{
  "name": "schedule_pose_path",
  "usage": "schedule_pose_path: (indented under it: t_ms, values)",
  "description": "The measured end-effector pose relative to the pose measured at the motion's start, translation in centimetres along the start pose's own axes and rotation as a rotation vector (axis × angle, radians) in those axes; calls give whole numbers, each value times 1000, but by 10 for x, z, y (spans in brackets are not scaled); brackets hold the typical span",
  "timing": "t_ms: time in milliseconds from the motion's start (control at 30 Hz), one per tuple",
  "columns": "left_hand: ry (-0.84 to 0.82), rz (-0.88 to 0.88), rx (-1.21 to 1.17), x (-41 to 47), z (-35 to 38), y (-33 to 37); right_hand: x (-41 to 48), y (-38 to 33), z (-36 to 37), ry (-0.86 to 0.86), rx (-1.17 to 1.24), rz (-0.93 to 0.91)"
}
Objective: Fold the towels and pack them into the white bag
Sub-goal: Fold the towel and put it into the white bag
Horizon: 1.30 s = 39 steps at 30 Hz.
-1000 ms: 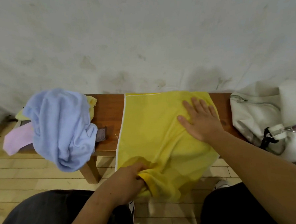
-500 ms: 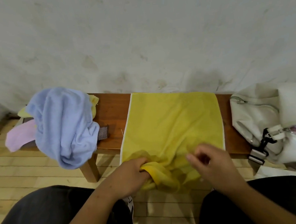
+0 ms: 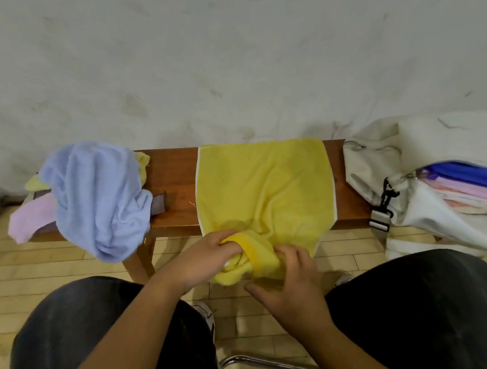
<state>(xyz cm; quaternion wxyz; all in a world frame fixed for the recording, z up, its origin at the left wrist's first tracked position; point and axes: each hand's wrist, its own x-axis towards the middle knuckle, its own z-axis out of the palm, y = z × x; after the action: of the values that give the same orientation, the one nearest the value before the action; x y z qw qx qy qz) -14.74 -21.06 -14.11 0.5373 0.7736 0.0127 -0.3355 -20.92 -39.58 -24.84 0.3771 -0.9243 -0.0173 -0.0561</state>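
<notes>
A yellow towel (image 3: 265,183) with a white edge lies spread across the wooden bench (image 3: 174,188), its near end hanging off the front in a bunch. My left hand (image 3: 204,257) grips that bunched end from the left. My right hand (image 3: 292,277) holds the same bunch from the right, fingers curled round the cloth. The white bag (image 3: 377,171) lies at the bench's right end, mouth open, with folded blue, purple and pink towels (image 3: 468,184) showing inside.
A crumpled light-blue towel (image 3: 96,197) tops a pile at the bench's left end, over a pink towel (image 3: 30,221) and a yellow one (image 3: 142,164). A plastered wall stands right behind the bench. My knees and a chrome chair frame (image 3: 268,363) are below, on wooden floor.
My right hand left the flat of the yellow towel, came down to the front edge and took hold of the bunched end beside my left hand. The bag's folded towels came into view.
</notes>
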Motion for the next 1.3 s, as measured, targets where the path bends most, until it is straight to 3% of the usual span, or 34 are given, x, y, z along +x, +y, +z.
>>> schedule_pose_path:
  t_ms: [233,533,700,833,967,1100,1300]
  values:
    - [73,15,26,-5,3,-9,3,-32,9,183,78,-18]
    - [57,45,99,-2,7,-11,13,-18,-15,91,87,147]
    - [62,62,138,0,7,-9,17,-37,-12,65,217,-61]
    - [50,69,188,1,5,-12,22,-45,-11,99,202,-101]
    - [72,131,196,1,1,-16,28,-38,-25,183,217,-12]
    - [146,193,184,1,-9,-18,35,-9,-43,150,124,90]
    - [349,237,75,3,-22,-19,35,27,-75,152,180,356]
